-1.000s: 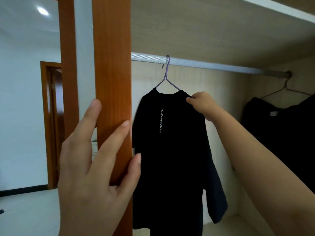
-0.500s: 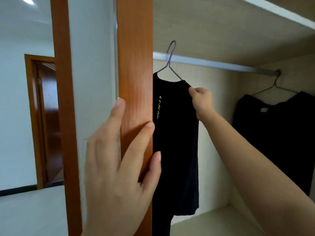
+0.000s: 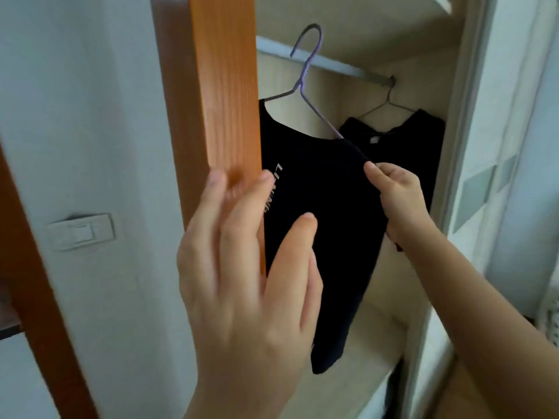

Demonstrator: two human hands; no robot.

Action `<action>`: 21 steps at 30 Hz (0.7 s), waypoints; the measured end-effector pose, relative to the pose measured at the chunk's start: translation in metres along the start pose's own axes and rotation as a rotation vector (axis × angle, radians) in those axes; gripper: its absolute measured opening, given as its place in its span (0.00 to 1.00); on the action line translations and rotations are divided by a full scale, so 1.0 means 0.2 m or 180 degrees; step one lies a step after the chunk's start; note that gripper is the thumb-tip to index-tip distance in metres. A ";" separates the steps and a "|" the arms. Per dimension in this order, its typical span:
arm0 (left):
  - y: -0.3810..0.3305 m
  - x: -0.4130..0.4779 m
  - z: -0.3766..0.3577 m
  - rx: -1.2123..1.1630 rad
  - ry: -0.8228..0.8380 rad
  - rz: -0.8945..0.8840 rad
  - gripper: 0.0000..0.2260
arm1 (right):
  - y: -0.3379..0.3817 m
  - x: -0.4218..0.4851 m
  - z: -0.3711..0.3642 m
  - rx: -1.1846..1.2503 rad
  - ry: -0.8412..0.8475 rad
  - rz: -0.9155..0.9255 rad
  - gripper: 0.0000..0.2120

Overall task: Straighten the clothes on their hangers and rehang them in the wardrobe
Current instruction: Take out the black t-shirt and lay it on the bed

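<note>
Black T-shirt with white lettering (image 3: 317,207) sits on a purple wire hanger (image 3: 306,74) inside the wardrobe, at the left end just behind the door edge, and it hangs tilted with its right shoulder lower. The hanger's hook shows above the line of the white metal rail (image 3: 351,68); it looks lifted off, but I cannot tell for sure. Right hand (image 3: 396,195) pinches the shirt's right shoulder between thumb and curled fingers, probably with the hanger arm inside the pinch. Judgement: the shirt is light, soft and floppy, and slides easily on thin wire, so one-shoulder pulls skew it. Better to hold the hanger at the neck under the hook, then tug both shoulders even. The thin wire may bend or swing. Left hand (image 3: 242,282) is blurred, fingers straight and spread, tips resting on the orange wooden door edge (image 3: 223,86), gripping nothing. Further right, a second black garment (image 3: 393,137) hangs on a grey wire hanger (image 3: 382,108) at the rail's far end, near the first shirt. White wall switch (image 3: 80,231) is at left, outside the wardrobe.
</note>
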State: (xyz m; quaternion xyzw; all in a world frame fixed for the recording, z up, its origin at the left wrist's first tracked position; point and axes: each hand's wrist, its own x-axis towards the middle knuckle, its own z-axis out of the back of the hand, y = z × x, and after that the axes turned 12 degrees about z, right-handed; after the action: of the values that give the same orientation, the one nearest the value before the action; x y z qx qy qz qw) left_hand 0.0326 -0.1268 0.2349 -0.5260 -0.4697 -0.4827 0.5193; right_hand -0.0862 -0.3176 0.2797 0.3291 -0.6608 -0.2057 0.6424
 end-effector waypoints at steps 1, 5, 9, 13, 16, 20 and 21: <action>-0.04 -0.03 0.01 -0.0246 0.0045 -0.0041 0.08 | 0.02 -0.07 0.10 -0.0073 0.0001 -0.0063 0.13; -0.14 -0.15 -0.03 -0.1210 0.0547 0.0053 0.07 | 0.12 -0.34 0.47 -0.0452 -0.0121 -0.0422 0.13; -0.22 -0.32 -0.17 -0.1671 0.1285 0.0547 0.11 | 0.22 -0.64 0.80 -0.0923 -0.0144 -0.0737 0.12; -0.29 -0.52 -0.29 -0.1831 0.1895 0.1044 0.16 | 0.33 -0.90 1.07 -0.1223 -0.0181 -0.0987 0.13; -0.31 -0.65 -0.36 -0.1902 0.2436 0.1264 0.19 | 0.40 -1.10 1.21 -0.1222 -0.0149 -0.1196 0.12; -0.34 -0.79 -0.43 -0.1785 0.3141 0.1103 0.20 | 0.44 -1.36 1.33 -0.1318 -0.0065 -0.1502 0.27; -0.34 -0.83 -0.44 -0.1752 0.3270 0.1093 0.18 | 0.44 -1.42 1.35 -0.1364 -0.0081 -0.1547 0.30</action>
State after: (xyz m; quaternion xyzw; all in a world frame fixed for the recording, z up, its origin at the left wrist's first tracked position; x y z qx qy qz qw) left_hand -0.0522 -0.2127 0.0756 -0.4090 0.0746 -0.6879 0.5949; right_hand -0.3794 -0.0976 0.1137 0.3320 -0.5126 -0.4916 0.6208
